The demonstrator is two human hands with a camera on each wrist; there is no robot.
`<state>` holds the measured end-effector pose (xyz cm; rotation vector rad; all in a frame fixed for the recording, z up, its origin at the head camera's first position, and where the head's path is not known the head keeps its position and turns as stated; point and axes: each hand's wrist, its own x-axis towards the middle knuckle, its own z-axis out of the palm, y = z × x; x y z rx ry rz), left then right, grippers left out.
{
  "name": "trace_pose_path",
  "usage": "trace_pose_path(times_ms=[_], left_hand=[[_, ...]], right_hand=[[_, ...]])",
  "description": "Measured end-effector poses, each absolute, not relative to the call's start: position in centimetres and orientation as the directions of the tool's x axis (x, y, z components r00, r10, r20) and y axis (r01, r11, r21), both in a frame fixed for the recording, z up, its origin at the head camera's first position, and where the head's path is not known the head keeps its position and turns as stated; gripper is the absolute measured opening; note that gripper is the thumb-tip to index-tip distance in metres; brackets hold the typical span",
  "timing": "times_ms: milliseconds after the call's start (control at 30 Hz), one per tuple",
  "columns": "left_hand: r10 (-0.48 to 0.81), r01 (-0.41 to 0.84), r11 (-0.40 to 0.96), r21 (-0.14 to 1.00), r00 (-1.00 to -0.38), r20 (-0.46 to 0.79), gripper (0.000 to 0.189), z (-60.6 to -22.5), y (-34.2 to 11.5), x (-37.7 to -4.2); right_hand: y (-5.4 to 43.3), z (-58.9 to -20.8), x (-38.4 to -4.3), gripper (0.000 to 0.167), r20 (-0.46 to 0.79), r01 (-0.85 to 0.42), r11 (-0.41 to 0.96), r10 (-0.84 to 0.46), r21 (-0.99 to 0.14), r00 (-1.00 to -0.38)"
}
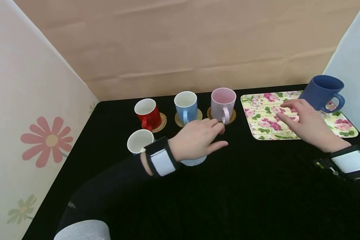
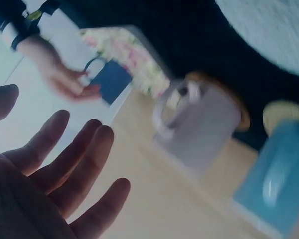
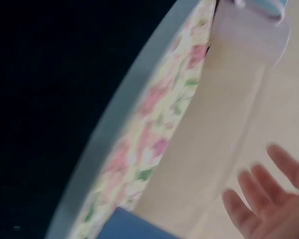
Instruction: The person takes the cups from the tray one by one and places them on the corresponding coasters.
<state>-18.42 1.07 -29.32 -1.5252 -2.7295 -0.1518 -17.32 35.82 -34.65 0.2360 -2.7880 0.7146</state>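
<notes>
My left hand reaches in over the table with fingers loosely extended and nothing in them. Below it, a round grey coaster shows partly. Just beyond the hand stand a light blue mug and a pale pink mug, each on a round coaster; the left wrist view shows spread fingers apart from the pink mug. At right, my right hand hovers over a floral placemat, fingers parted and holding nothing. A dark blue mug stands on the placemat beside it, handle to the right.
A red mug sits on the edge of a woven coaster at left. Nearer, another mug with a white interior is partly hidden by my left wrist. A beige wall closes off the back, with panels on both sides.
</notes>
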Motion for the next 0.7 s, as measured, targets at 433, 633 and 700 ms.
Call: trace_pose_path(times_ms=[433, 633, 700], left_hand=[[0.834, 0.824, 0.551, 0.131, -0.548, -0.058, 0.041, -34.6, 6.1, -21.4], [0.815, 0.807, 0.576, 0.13, -0.578, -0.025, 0.038, -35.8, 6.4, -21.9], [0.818, 0.811, 0.574, 0.116, -0.575, -0.022, 0.038, -36.1, 6.5, -22.0]], right_hand=[[40.8, -34.6, -19.7, 0.063, 0.25, 0.281, 0.727, 0.529, -0.627, -0.811], [43.4, -35.7, -21.1, 0.071, 0.097, 0.412, 0.651, 0.598, -0.637, -0.796], [44.9, -36.7, -21.8, 0.076, 0.064, 0.426, 0.633, 0.602, -0.646, -0.796]])
